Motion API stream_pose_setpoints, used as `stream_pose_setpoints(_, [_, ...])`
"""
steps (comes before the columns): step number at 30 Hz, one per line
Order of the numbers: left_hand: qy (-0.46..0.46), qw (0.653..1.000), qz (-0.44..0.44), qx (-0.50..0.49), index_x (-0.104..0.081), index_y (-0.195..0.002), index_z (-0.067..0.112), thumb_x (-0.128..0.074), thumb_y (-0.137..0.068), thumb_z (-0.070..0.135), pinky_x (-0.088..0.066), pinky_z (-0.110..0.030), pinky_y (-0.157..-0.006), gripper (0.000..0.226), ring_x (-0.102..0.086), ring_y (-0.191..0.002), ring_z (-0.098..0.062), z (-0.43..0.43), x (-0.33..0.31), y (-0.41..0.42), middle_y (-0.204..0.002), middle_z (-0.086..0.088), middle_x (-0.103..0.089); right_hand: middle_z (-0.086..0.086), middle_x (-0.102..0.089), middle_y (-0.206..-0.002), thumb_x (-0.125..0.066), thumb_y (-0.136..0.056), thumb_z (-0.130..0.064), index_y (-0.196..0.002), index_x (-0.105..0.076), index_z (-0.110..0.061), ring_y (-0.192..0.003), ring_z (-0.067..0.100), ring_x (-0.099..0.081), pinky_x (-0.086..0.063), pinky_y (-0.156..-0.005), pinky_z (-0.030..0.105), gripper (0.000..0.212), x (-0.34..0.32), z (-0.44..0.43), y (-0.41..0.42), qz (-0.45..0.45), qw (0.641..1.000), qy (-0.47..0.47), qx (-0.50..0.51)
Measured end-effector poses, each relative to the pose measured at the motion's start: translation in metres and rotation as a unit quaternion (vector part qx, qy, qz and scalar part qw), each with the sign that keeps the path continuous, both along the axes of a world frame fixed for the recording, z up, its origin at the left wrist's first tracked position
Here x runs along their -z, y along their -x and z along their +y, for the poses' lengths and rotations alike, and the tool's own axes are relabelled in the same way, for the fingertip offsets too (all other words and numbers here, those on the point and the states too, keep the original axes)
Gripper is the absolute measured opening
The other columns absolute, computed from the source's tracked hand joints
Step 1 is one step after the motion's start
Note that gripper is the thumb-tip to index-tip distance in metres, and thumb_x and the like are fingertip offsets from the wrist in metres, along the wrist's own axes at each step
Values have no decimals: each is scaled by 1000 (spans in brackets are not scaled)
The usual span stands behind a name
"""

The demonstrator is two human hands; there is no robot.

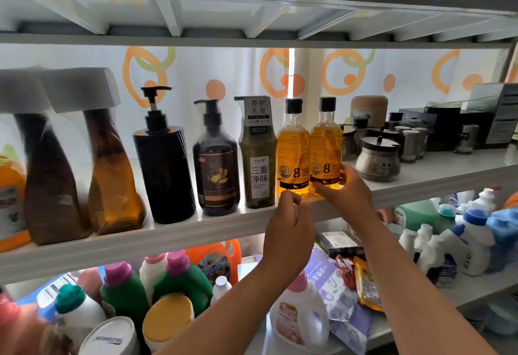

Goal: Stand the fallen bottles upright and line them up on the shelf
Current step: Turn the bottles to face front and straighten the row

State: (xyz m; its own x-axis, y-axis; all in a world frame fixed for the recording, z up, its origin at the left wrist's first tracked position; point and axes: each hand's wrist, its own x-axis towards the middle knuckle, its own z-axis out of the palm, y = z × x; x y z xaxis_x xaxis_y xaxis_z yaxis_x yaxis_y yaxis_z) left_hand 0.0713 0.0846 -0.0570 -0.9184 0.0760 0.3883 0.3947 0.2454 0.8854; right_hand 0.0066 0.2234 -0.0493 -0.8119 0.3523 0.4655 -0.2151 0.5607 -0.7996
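Note:
Two yellow bottles with black caps stand upright side by side on the white shelf (173, 231): the left yellow bottle (293, 147) and the right yellow bottle (326, 144). My right hand (346, 192) grips the base of the right one. My left hand (288, 231) touches the foot of the left one with its fingertips. To their left stand an olive bottle (258, 158), a dark brown pump bottle (217, 164), a black pump bottle (165, 169) and two twisted amber bottles (112, 175), all upright in a row.
Metal jars with lids (378, 158) and dark boxes (448, 127) fill the shelf's right end. An orange bottle (9, 186) sits at the far left. The shelf below is crowded with detergent bottles (179, 282), packets (364, 279) and white bottles with blue caps (471, 242).

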Motion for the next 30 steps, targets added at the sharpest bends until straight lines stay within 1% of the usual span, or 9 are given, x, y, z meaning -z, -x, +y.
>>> stream_pose_setpoints(6, [-12,1000,27,-4,-42,-85,22,-37,-99,25,-46,-43,-57,14,-46,-46,-5,-1,-2,-5,-53,6,-44,-1,-63,-114,-76,-70,-39,-127,-48,-22,-108,20,-57,-37,-99,53,66,-2,1,3,-6,1000,-1,-11])
stream_pose_setpoints(9, [0,999,48,-15,-43,-90,18,-35,-99,25,-43,-34,-54,14,-47,-47,0,-1,-1,-7,-55,6,-44,-1,-63,-116,-75,-70,-41,-128,-47,-23,-109,20,-57,-36,-100,53,67,-1,1,4,-12,1000,-3,-11])
stream_pose_setpoints(13, [17,999,30,-28,-42,-90,23,-36,-98,28,-51,-46,-61,12,-54,-58,-13,-5,-2,-4,-57,6,-48,-1,-62,-119,-77,-68,-43,-128,-45,-24,-109,18,-57,-37,-100,52,70,0,2,4,-19,1000,13,-16])
stream_pose_setpoints(16, [116,991,57,-45,-42,-97,27,-40,-95,29,-41,-27,-55,3,-54,-67,-16,-7,-11,-13,-72,7,-53,-2,-61,-119,-77,-68,-42,-128,-44,-27,-109,17,-56,-36,-101,52,70,1,2,5,-18,999,32,-29])
stream_pose_setpoints(19, [256,942,196,-99,-50,-107,24,-48,-92,32,-30,-16,-55,17,-49,-75,-11,-3,-33,-21,-101,6,-52,-2,-62,-119,-74,-70,-48,-129,-43,-28,-110,19,-57,-36,-100,52,69,2,1,4,-19,999,23,-26])
stream_pose_setpoints(21, [305,887,303,-168,-54,-112,19,-55,-87,33,-37,-22,-64,28,-50,-89,-16,-1,-63,-14,-109,-3,-53,-3,-63,-115,-71,-71,-51,-128,-44,-27,-107,19,-58,-37,-99,52,68,1,0,2,-20,999,20,-25])
stream_pose_setpoints(23, [369,812,376,-250,-53,-119,17,-56,-86,34,-39,-36,-81,38,-48,-105,-28,1,-102,0,-114,-10,-55,-2,-63,-116,-73,-69,-50,-128,-45,-26,-107,18,-58,-37,-100,50,70,0,-1,2,-16,1000,20,-18])
stream_pose_setpoints(26, [497,737,345,-301,-48,-125,15,-48,-92,36,-27,-42,-99,39,-35,-124,-34,7,-158,24,-123,-12,-51,-1,-62,-120,-75,-70,-44,-130,-44,-24,-108,19,-58,-37,-100,50,69,0,-2,1,-20,1000,19,-14])
stream_pose_setpoints(30, [612,676,275,-304,-55,-112,12,-45,-95,37,-26,-41,-102,32,-42,-122,-33,8,-189,50,-114,-10,-61,0,-61,-122,-75,-69,-45,-130,-43,-24,-109,20,-58,-38,-99,51,72,-2,-1,0,-29,999,20,-23])
